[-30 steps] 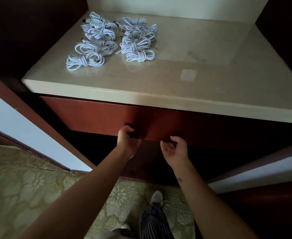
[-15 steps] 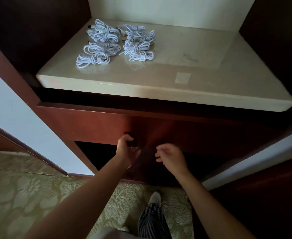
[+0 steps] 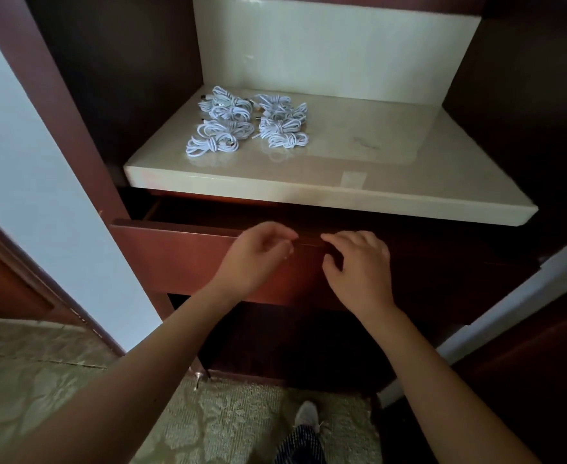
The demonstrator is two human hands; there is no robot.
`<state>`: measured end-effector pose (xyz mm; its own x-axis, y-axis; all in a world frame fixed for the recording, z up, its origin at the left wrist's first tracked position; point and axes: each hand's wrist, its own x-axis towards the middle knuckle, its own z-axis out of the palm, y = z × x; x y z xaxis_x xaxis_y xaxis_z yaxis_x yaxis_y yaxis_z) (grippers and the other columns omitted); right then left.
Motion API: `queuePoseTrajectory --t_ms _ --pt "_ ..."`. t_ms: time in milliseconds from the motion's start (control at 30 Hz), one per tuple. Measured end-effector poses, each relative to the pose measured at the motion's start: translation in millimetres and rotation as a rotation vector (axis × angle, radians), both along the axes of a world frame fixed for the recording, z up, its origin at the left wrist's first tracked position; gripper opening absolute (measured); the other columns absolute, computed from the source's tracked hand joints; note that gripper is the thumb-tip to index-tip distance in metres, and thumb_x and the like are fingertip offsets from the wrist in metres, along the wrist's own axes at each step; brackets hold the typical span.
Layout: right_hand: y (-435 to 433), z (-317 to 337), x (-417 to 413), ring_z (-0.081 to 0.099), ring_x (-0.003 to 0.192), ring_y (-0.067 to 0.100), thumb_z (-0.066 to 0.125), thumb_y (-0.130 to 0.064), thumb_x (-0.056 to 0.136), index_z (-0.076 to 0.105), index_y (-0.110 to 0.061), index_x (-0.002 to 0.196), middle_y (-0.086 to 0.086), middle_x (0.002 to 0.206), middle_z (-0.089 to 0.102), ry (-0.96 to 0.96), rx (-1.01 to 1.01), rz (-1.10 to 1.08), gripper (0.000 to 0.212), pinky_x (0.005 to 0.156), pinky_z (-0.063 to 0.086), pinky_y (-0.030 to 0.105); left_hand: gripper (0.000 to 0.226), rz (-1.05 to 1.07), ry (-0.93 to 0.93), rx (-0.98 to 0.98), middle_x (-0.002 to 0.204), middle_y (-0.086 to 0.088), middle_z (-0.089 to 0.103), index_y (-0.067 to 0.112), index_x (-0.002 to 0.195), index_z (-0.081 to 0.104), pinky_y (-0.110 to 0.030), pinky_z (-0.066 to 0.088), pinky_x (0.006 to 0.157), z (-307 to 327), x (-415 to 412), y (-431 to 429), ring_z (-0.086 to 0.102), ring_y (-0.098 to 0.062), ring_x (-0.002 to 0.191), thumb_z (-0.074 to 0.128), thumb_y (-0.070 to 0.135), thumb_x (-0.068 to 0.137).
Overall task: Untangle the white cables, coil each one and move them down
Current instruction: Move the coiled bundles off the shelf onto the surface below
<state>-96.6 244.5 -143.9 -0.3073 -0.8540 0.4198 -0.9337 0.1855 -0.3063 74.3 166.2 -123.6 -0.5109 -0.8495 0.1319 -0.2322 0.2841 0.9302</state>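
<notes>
Currently | cables (image 3: 247, 123) on shelf (image 3: 392, 175), well beyond fingers (image 3: 342, 238) | fingers relaxed, holding nothing

The coiled white cables (image 3: 248, 123) lie in two rows near the back left corner of the pale shelf (image 3: 375, 155). Below it, the brown drawer (image 3: 175, 252) is pulled out. My left hand (image 3: 258, 259) and right hand (image 3: 359, 266) are at its top front edge, fingers loosely bent.
</notes>
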Motion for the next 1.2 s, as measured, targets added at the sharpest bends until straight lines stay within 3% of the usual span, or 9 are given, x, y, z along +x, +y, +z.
queuePoseTrajectory --t_ms 67,133,367,533,633,900,1033,1200 --pt "1 2 3 0.049 0.116 0.018 0.059 -0.030 0.090 0.064 -0.027 0.124 -0.007 0.120 0.064 -0.018 0.029 -0.009 0.035 0.108 0.029 0.037 0.020 0.063 -0.192 -0.446 0.102 0.008 0.067 0.027 0.107 0.071 -0.026 0.048 0.086 2 0 -10 0.062 -0.008 0.095 0.060 0.024 0.090" --pt "4 6 4 0.048 0.117 0.017 0.060 -0.035 0.091 0.063 -0.030 0.124 -0.009 0.120 0.063 -0.010 0.062 -0.015 0.034 0.107 0.030 0.036 0.030 0.051 -0.416 -0.668 0.111 0.006 0.065 0.028 0.115 0.070 -0.035 0.046 0.092 -1 1 -18 0.060 -0.015 0.102 0.059 0.036 0.088" --pt "28 20 9 0.051 0.110 0.010 0.067 -0.043 0.087 0.068 -0.038 0.111 -0.017 0.107 0.064 -0.066 0.105 0.005 0.025 0.096 0.036 0.031 0.020 -0.044 -0.398 -0.501 0.095 0.016 0.057 0.034 0.107 0.073 -0.025 0.046 0.072 -3 21 -2 0.057 -0.003 0.080 0.070 0.035 0.087" --pt "50 34 15 0.050 0.104 0.006 0.073 -0.042 0.083 0.069 -0.041 0.107 -0.023 0.098 0.056 -0.141 0.191 0.036 0.024 0.089 0.043 0.031 0.013 -0.195 -0.456 -0.242 0.086 0.019 0.066 0.038 0.089 0.074 -0.027 0.053 0.079 17 29 1 0.064 0.004 0.082 0.079 0.031 0.079" --pt "57 39 18 0.051 0.106 0.006 0.076 -0.041 0.080 0.070 -0.041 0.102 -0.023 0.098 0.056 -0.252 0.265 0.040 0.023 0.090 0.048 0.035 0.011 -0.303 -0.540 -0.165 0.085 0.014 0.069 0.030 0.089 0.074 -0.032 0.055 0.082 27 29 3 0.066 -0.004 0.080 0.079 0.027 0.080" --pt "62 52 18 0.060 0.090 0.001 0.082 -0.034 0.075 0.071 -0.036 0.088 -0.019 0.093 0.065 -0.361 0.457 0.131 0.017 0.081 0.056 0.035 0.016 -0.515 -0.707 -0.119 0.082 0.013 0.070 0.029 0.092 0.068 -0.029 0.051 0.078 43 27 6 0.066 -0.002 0.078 0.079 0.026 0.080" --pt "54 65 14 0.062 0.085 0.002 0.077 -0.041 0.079 0.074 -0.030 0.083 -0.015 0.087 0.068 -0.426 0.566 0.225 0.012 0.080 0.056 0.033 0.016 -0.608 -0.730 -0.067 0.082 0.012 0.072 0.028 0.093 0.071 -0.022 0.045 0.072 48 27 5 0.067 0.001 0.074 0.079 0.030 0.080" --pt "27 68 19 0.060 0.094 0.003 0.064 -0.048 0.088 0.070 -0.036 0.101 -0.019 0.098 0.065 -0.227 0.505 0.167 0.019 0.081 0.053 0.031 0.014 -0.484 -0.717 -0.120 0.083 0.011 0.069 0.028 0.099 0.069 -0.022 0.048 0.071 60 17 -8 0.065 -0.009 0.078 0.072 0.031 0.086"
